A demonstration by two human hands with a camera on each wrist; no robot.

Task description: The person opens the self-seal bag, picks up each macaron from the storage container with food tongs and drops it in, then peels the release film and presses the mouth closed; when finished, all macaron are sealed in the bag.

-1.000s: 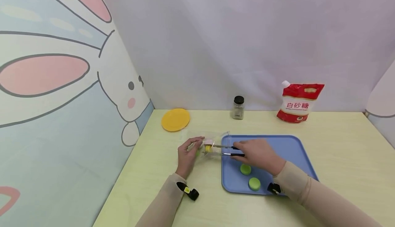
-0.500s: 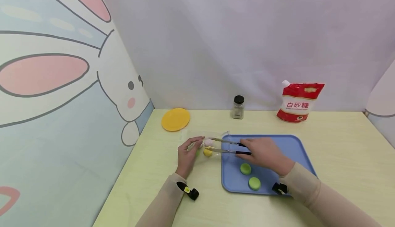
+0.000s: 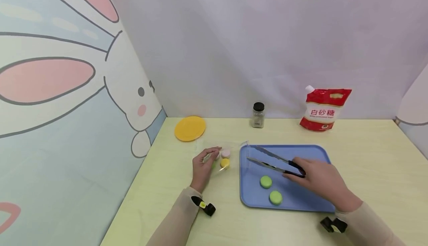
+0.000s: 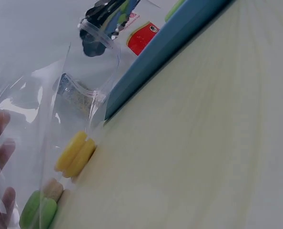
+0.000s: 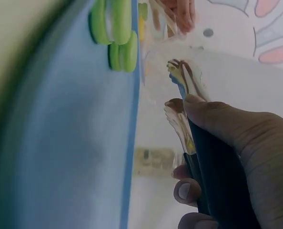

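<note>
My left hand (image 3: 203, 166) holds the clear plastic bag (image 4: 60, 109) by its upper film, fingers bent. Inside the bag lie a yellow macaron (image 3: 225, 163), a pink macaron (image 3: 226, 153) and a green macaron (image 4: 38, 210), partly hidden by the hand. In my right hand (image 3: 317, 179) are metal tongs (image 3: 267, 166) with black handles. Their arms stand apart above the blue tray (image 3: 314, 153), and nothing is between the tips. Two green macarons, one nearer (image 3: 275, 197) and one farther (image 3: 265, 181), lie on the tray's left part.
An orange plate (image 3: 190, 128) lies at the back left of the table. Toward the wall stand a black-capped jar (image 3: 258, 115) and a red and white sugar pouch (image 3: 323, 109). The bag's mouth overlaps the tray's left rim.
The tongs have come out of the bag and moved right over the tray with my right hand. The yellow macaron, earlier between their tips, now lies in the bag. My left hand stays put.
</note>
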